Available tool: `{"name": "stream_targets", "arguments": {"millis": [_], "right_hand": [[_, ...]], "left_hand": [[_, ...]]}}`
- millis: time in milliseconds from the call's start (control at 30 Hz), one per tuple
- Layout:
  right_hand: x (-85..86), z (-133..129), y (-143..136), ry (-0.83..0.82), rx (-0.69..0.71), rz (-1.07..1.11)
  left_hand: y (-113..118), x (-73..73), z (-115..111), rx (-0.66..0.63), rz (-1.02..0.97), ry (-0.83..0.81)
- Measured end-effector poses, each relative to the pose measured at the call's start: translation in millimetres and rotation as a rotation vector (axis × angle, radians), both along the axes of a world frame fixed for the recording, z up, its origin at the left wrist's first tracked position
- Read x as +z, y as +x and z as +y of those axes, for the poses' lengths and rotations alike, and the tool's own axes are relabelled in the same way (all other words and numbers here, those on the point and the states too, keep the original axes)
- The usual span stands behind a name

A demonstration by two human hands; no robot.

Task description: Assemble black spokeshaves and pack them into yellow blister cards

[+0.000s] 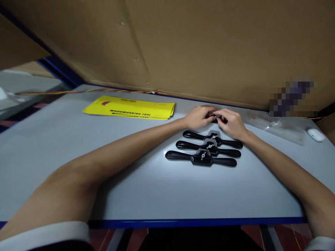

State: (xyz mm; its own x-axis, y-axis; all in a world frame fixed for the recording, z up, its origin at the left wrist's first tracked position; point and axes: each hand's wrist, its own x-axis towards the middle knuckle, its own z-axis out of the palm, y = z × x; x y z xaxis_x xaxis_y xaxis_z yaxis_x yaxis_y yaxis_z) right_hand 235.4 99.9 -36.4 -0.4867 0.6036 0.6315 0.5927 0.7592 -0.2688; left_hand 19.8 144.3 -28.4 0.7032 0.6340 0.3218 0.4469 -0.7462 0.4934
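Note:
Three black spokeshaves with silver blades and screws lie in a row on the grey table: a near one (pixel 202 158), a middle one (pixel 209 148) and a far one (pixel 213 137). Just beyond them another black spokeshave (pixel 215 120) is mostly covered by my hands. My left hand (pixel 201 116) is closed around its left part. My right hand (pixel 231 121) pinches with thumb and fingertips at its middle, by a small shiny metal piece (pixel 216 116). Whether that piece is a screw or the blade I cannot tell.
Yellow printed cards (pixel 131 107) lie stacked to the left of my hands. A clear plastic bag (pixel 277 129) and a white computer mouse (pixel 315 135) are on the right. Behind stands a brown board (pixel 183 52), with twisted wires (pixel 104 90) along its foot. The table's blue edge (pixel 199 222) is nearest me.

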Motion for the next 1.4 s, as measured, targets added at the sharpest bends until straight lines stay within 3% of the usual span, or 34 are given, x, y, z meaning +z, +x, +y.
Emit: {"name": "stream_targets", "arguments": {"millis": [867, 1400], "right_hand": [[8.0, -5.4, -3.2, -0.074, -0.1, -0.001], [6.1, -4.3, -1.9, -0.065, -0.062, -0.023]], "left_hand": [[0.3, 3.8, -2.8, 0.037, 0.029, -0.017], [1.5, 0.9, -0.9, 0.018, 0.0, -0.001]]}}
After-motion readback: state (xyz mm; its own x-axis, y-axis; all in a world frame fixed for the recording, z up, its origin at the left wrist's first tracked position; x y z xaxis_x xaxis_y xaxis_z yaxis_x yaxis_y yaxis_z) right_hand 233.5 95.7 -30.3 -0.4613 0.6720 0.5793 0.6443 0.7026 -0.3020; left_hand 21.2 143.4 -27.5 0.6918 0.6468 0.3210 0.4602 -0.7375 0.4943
